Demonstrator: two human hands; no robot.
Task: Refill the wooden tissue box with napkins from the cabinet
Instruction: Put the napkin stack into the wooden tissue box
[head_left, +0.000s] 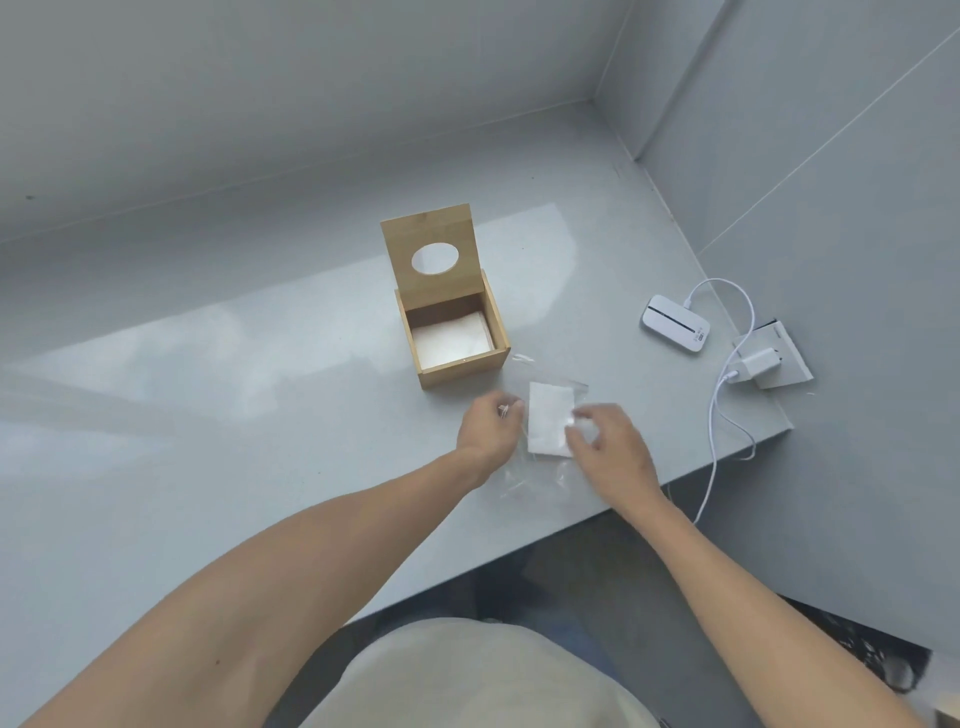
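On the grey countertop (208, 415) the wooden tissue box (457, 340) stands with its hinged lid (434, 257) raised upright, the oval slot facing the camera; a layer of white napkins (452, 340) lies flat at its bottom. Just in front of the box, the left hand (488, 426) pinches the edge of a clear plastic bag (540, 467) holding a folded stack of white napkins (550, 423). The right hand (610, 447) grips the bag's other side. Farther right, a white portable router (674, 323) lies cabled to a charger (756, 364) in a wall socket (784, 358).
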